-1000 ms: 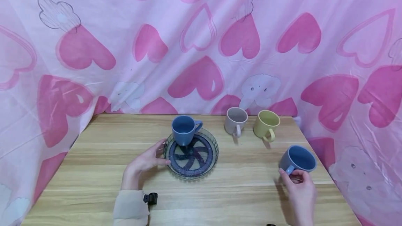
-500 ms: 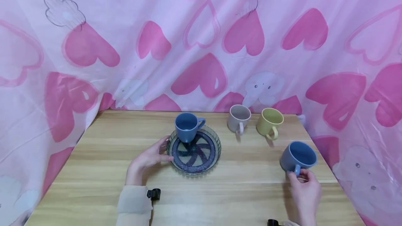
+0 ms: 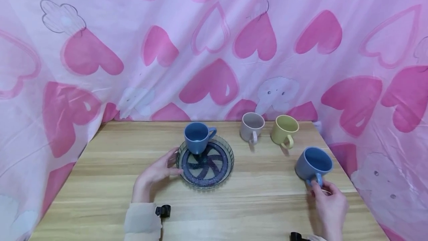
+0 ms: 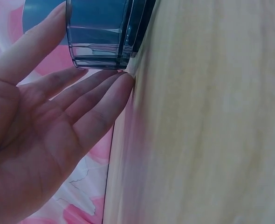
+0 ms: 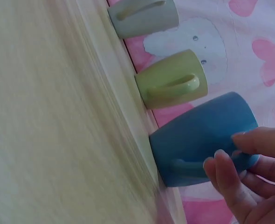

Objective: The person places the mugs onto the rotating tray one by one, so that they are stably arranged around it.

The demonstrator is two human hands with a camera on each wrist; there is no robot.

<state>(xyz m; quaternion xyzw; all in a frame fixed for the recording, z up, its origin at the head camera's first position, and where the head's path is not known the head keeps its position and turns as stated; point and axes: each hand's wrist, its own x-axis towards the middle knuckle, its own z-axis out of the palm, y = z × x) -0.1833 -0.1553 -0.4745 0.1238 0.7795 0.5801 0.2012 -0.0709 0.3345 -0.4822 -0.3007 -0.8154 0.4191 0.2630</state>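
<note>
My left hand is spread at the left side of a clear ribbed glass plate, thumb and straight fingers at its rim. A dark blue swirl pattern shows in the plate's middle. On its back part stands a blue mug, upright, handle to the right. Over at the right side of the table, my right hand pinches the handle of a second, wider-looking blue mug between thumb and fingers. That mug is nearly upright and its opening faces up; the right wrist view shows the fingertips around the handle.
A pale grey-lilac mug and a yellow-green mug stand at the back right of the wooden table, handles toward me. Behind and beside the table hangs a pink curtain with hearts.
The right-hand mug has shifted slightly back and left and turned, so its handle swings to the right, the hand following. The left hand keeps its place at the plate.
</note>
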